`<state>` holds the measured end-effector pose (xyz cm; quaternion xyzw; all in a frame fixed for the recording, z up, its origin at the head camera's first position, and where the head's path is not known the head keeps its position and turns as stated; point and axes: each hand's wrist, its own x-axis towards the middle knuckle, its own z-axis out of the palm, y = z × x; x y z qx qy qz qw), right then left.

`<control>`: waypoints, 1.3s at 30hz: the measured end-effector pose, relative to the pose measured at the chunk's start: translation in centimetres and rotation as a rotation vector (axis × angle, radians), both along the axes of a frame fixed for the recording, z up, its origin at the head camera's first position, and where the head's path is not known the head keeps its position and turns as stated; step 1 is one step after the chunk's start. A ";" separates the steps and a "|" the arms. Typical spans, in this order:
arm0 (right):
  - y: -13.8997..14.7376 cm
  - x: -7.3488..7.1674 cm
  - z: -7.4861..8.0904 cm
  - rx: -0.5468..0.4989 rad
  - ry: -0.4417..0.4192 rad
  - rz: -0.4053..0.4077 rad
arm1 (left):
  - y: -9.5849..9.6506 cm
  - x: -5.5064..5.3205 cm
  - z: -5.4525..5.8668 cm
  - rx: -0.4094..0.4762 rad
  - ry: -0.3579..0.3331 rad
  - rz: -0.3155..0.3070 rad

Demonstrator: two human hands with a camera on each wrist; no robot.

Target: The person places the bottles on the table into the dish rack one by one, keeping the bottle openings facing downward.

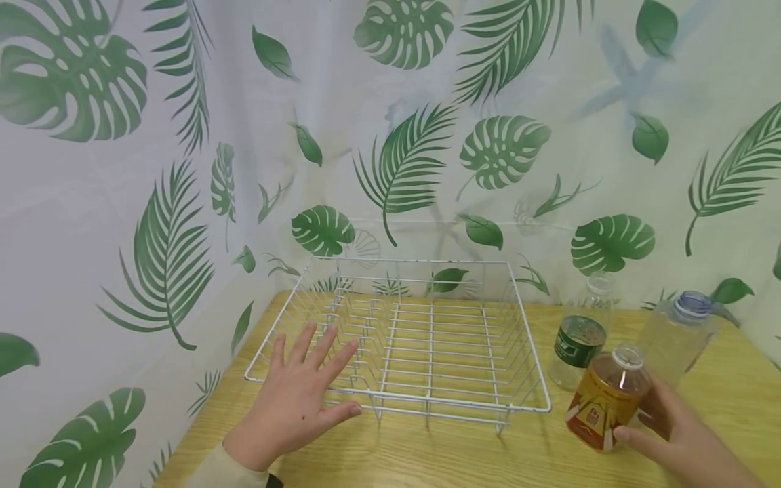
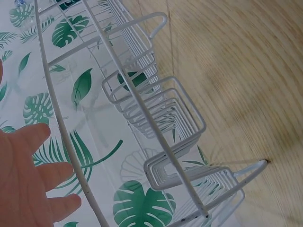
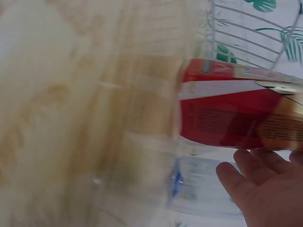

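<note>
At the right, a bottle (image 1: 609, 401) with a red and orange label stands on the table, its mouth uncapped. My right hand (image 1: 674, 430) is around its near right side, thumb across the label and fingers toward its far side. The right wrist view shows the fingertips (image 3: 246, 163) against the edge of the red label (image 3: 227, 109). My left hand (image 1: 299, 400), fingers spread, is over the front left corner of a white wire rack (image 1: 430, 400) and holds nothing. From the left wrist, its fingers (image 2: 57, 175) appear beside the rack's rim (image 2: 71, 151).
Behind the held bottle stands a clear bottle with a green label (image 1: 576, 342). Another clear bottle with a bluish neck (image 1: 680, 335) is just to the right. A leaf-printed sheet (image 1: 403, 190) hangs behind and to the left of the wooden table (image 1: 427, 454).
</note>
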<state>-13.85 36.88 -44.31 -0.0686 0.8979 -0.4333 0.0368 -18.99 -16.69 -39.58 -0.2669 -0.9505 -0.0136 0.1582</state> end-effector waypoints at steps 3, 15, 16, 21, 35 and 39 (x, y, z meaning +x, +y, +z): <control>-0.2 -0.4 -0.6 -0.030 0.001 0.007 | 0.0 0.0 0.0 0.002 -0.006 -0.006; -0.1 -1.6 -1.6 -0.018 -0.076 -0.013 | 0.3 0.0 -0.3 -0.002 -0.002 -0.023; 0.0 -1.7 -1.7 -0.011 -0.073 -0.013 | 0.4 0.1 -0.3 0.002 -0.004 -0.025; 0.2 -2.0 -1.9 0.010 -0.082 0.000 | 0.5 0.1 -0.5 0.005 -0.018 -0.020; -0.2 -2.2 -2.0 -0.043 -0.229 -0.001 | 0.7 0.2 -0.7 -0.006 -0.077 -0.011; -0.1 -2.3 -2.0 -0.012 -0.240 -0.007 | 0.8 0.3 -0.7 0.000 -0.073 -0.027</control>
